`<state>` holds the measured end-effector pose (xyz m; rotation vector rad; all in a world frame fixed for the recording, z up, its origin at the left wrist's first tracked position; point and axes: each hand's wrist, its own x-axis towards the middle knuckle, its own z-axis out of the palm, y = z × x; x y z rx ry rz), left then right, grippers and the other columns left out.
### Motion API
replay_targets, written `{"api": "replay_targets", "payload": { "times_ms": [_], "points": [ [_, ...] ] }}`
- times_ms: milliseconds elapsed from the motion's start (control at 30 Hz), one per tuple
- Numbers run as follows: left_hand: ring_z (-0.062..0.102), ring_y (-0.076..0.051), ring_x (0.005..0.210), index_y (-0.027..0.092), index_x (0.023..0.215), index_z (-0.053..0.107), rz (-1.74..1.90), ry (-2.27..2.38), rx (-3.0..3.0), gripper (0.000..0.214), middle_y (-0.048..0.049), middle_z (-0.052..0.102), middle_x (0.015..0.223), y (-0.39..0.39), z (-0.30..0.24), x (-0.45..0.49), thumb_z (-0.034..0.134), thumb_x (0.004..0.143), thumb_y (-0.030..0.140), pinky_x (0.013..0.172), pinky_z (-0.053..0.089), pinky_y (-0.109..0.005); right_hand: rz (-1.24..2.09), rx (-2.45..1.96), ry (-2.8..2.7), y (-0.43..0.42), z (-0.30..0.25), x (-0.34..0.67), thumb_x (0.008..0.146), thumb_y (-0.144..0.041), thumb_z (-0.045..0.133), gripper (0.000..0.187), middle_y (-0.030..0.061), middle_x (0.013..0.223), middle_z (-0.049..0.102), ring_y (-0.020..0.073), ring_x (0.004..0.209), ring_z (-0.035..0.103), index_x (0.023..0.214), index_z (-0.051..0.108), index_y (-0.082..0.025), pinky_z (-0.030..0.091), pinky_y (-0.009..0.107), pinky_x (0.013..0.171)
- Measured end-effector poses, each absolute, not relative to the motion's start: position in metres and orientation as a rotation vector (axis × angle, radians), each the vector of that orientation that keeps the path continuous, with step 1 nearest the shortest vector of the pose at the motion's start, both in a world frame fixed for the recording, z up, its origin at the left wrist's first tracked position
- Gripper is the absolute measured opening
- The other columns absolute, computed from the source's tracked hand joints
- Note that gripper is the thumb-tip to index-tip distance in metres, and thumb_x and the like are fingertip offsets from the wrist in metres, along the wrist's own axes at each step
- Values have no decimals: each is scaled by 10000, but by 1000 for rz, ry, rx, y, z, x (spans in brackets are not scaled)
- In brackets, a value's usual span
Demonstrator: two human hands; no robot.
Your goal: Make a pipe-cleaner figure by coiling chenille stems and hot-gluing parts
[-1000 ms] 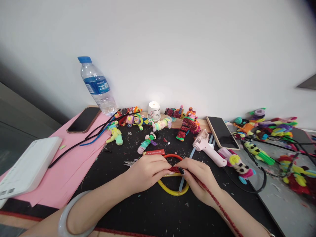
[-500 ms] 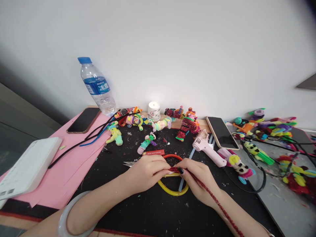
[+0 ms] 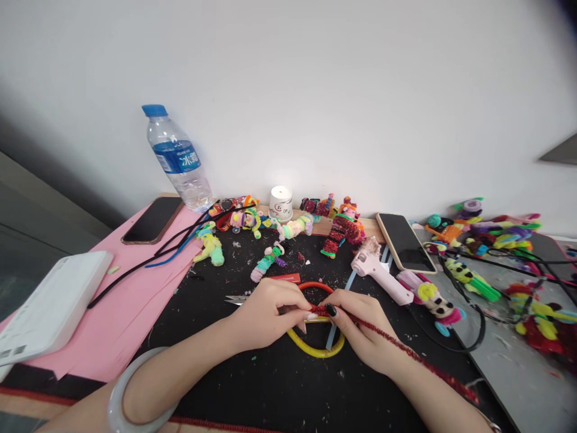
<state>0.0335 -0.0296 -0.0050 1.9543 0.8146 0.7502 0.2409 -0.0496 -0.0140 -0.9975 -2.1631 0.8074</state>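
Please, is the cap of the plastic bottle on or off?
On: the blue cap sits over the neck of the bottle.

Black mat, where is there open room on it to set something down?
The widest patch of the black mat is nearest you, between your forearms, with only small scraps. A smaller one lies between the pink paper and the scissors. It's crowded along the back with fuzzy figures, and at right around the glue gun.

We've got bright, diffuse light; wall [image 3: 360, 108] glows hottest behind cup [image 3: 282, 207]. Dim at 9 o'clock, dark corner at 2. Toys [image 3: 543, 328] smear toward 3:30; strand [image 3: 428, 361] end blurs at 4.
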Motion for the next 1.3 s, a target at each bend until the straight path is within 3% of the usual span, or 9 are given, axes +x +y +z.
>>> {"api": "replay_targets", "payload": {
  "times_ms": [200,667,1300],
  "points": [
    [623,-126,565,112,623,674,634,857,1612,208,-33,640,612,-30,-3,36,643,788,234,546,494,-209,873,-1007,-2141,-50,-11,240,908,-173,435,161,11,682,554,112,591,495,791,545,-163,372,225,555],
    [638,-139,572,111,719,670,612,829,1340,147,-17,633,628,-31,-11,36,703,725,254,581,532,-252,861,-1058,-2118,-48,-9,238,901,-179,446,195,8,632,553,115,551,469,727,534,-174,364,236,523],
    [600,-110,556,117,680,631,629,825,1502,232,-15,613,620,-32,-7,37,577,841,276,554,498,-219,757,-1018,-2141,-49,-11,237,903,-181,455,241,4,589,544,110,519,468,675,531,-176,354,236,492]
  ]
}}
